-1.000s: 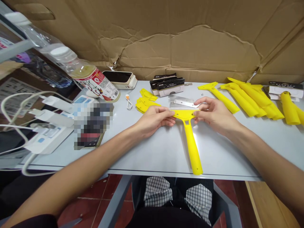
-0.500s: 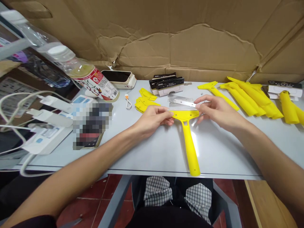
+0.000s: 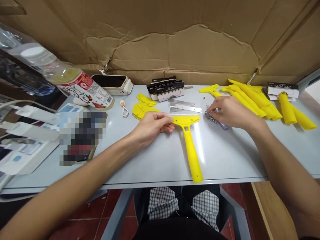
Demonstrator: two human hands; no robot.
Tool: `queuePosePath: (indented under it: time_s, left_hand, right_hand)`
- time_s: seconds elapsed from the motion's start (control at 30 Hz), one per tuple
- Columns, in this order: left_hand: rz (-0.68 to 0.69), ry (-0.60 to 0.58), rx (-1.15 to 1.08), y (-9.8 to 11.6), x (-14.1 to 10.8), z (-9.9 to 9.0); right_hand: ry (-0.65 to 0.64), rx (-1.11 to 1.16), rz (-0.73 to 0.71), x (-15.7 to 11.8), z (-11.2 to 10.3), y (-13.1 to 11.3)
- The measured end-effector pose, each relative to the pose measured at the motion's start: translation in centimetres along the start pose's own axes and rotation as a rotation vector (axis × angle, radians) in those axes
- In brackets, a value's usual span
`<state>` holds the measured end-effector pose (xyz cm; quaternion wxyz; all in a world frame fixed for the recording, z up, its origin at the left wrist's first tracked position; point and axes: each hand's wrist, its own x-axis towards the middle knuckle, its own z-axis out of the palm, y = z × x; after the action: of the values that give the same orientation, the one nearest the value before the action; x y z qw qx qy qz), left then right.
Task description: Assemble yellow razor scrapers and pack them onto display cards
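Probably light and stiff, the scraper (image 3: pixel 192 151) suits the left fingers (image 3: pixel 166 121) pinching its corner. Screws (image 3: pixel 212 119) lie by the right fingers (image 3: pixel 214 106); grip unclear.

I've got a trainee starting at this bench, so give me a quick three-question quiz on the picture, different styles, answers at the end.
1. Which hand holds the head of the yellow scraper?
2. True or false: silvery metal strips lie beyond the scraper's head, on the side away from the person.
3. Choose one. The right hand is closest to: A) the drink bottle; B) the pile of small metal parts; C) the black-topped boxes.

Key: 1. The left hand. 2. True. 3. B.
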<state>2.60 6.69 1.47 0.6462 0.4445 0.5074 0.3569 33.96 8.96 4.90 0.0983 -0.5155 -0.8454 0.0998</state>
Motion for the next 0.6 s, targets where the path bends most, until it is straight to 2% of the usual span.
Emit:
queuePosePath:
  time_s: [0.27, 0.6]
  left_hand:
    - [0.010, -0.009, 0.010, 0.0, 0.0, 0.0]
    - [-0.002, -0.002, 0.026, 0.2, -0.3, 0.2]
  right_hand:
    - [-0.014, -0.079, 0.016, -0.1, 0.9, -1.0]
    - [-0.010, -0.107, -0.052, -0.1, 1.2, -1.2]
